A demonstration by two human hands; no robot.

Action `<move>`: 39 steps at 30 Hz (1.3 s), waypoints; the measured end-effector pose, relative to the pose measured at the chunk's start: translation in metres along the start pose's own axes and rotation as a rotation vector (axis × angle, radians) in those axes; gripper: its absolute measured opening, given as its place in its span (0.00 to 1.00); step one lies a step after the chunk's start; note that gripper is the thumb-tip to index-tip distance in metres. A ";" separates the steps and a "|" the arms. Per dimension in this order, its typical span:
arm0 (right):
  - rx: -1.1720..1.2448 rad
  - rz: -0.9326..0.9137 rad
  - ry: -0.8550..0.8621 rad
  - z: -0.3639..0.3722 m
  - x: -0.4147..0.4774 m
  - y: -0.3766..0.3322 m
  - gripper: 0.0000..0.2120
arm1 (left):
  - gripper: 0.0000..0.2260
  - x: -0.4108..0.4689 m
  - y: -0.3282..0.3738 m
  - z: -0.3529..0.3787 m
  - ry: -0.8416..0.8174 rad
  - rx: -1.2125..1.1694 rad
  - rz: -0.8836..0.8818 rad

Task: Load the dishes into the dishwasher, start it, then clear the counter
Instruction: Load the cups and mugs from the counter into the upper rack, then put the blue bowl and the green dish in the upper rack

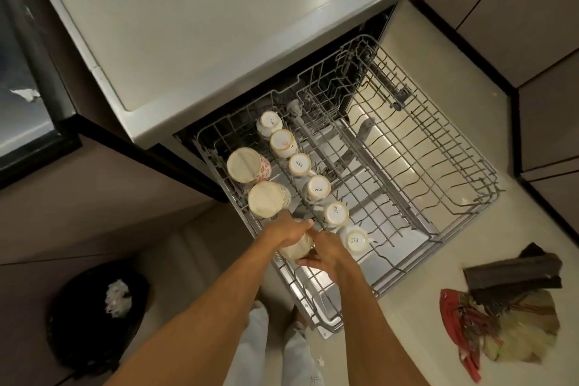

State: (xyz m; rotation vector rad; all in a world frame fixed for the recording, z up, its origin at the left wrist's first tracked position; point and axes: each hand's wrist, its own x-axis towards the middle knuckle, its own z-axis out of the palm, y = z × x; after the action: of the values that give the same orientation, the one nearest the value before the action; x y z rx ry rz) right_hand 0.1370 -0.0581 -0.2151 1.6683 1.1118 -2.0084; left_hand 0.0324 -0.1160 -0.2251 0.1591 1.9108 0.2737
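Note:
The dishwasher's upper rack (416,166) is pulled out over the open door. Several small white cups (319,187) stand upside down in a row along its middle. Two larger cream tumblers (268,203) lie upside down at the rack's left side. At the rack's near left corner both my hands hold a third cream tumbler (297,248). My left hand (286,230) grips it from above and my right hand (324,255) grips it from the right side. The right half of the rack holds nothing.
The grey counter top (203,25) juts out over the dishwasher. A black bin (94,326) with crumpled paper stands on the floor at the left. A broom and dustpan (507,301) lie on the floor at the right. My legs stand beside the door's front edge (326,316).

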 end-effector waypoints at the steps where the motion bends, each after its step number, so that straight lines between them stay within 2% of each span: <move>1: 0.002 0.010 0.011 0.000 0.003 0.001 0.15 | 0.37 0.000 0.001 0.001 0.010 0.008 0.002; 9: -0.054 -0.033 0.102 0.004 0.006 0.014 0.19 | 0.32 -0.013 -0.003 -0.005 0.058 -0.016 0.057; 13: -0.273 -0.131 0.172 0.003 -0.002 0.013 0.23 | 0.25 -0.032 -0.010 -0.022 0.112 -0.015 0.114; 16: -0.422 -0.190 0.203 0.003 -0.013 0.002 0.20 | 0.24 -0.053 -0.017 -0.040 0.156 -0.090 0.181; 19: -0.626 -0.270 0.128 0.013 -0.035 -0.023 0.19 | 0.22 -0.078 -0.024 -0.060 0.231 -0.156 0.249; 23: -0.664 -0.467 0.035 0.054 -0.084 -0.064 0.10 | 0.09 -0.122 -0.038 -0.093 0.404 -0.288 0.354; 26: -0.695 -0.634 -0.016 0.099 -0.123 -0.091 0.12 | 0.07 -0.163 -0.054 -0.124 0.539 -0.428 0.392; 34: -0.720 -0.942 -0.205 0.238 -0.213 -0.140 0.04 | 0.11 -0.250 -0.133 -0.230 0.843 -0.666 0.459; 39: -0.753 -1.050 -0.231 0.317 -0.241 -0.143 0.03 | 0.09 -0.278 -0.193 -0.282 0.919 -0.778 0.449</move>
State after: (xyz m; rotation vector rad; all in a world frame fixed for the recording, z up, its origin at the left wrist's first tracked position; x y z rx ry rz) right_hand -0.1108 -0.2493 0.0687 0.4439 2.5357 -1.7184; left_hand -0.1311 -0.4014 0.0682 -0.0916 2.4676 1.5783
